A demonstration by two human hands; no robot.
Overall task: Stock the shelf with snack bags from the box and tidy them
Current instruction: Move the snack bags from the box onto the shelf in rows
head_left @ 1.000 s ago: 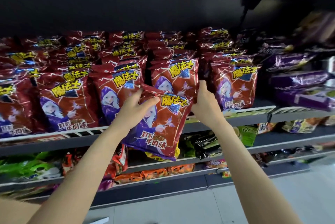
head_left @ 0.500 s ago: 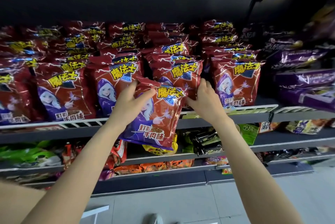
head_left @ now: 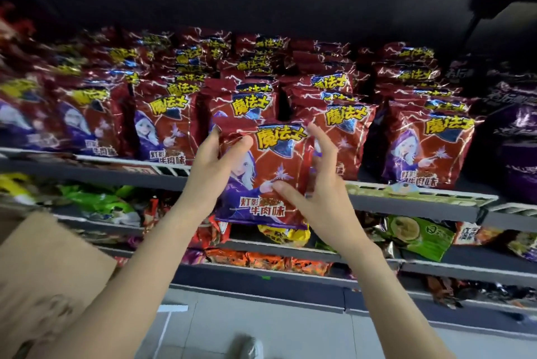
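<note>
I hold a red and purple snack bag (head_left: 270,175) upright in front of the upper shelf's rim (head_left: 116,175), between two rows of matching red bags (head_left: 162,126). My left hand (head_left: 215,167) grips the bag's upper left corner, thumb on the front. At the bag's lower right edge my right hand (head_left: 322,193) pinches it, with the thumb across the front and the index finger pointing up. The bag's bottom hangs below the shelf rim. The cardboard box (head_left: 49,260) shows blurred at the lower left.
Purple bags (head_left: 517,149) fill the upper shelf's right end. Lower shelves (head_left: 436,268) carry green, yellow and orange packets. A dark panel closes in above the top rows. Pale floor tiles (head_left: 261,326) lie below.
The bag has gone from tilted to upright and sits a little higher. My right hand came from the bag's top right to its lower right edge. The box has entered view at left.
</note>
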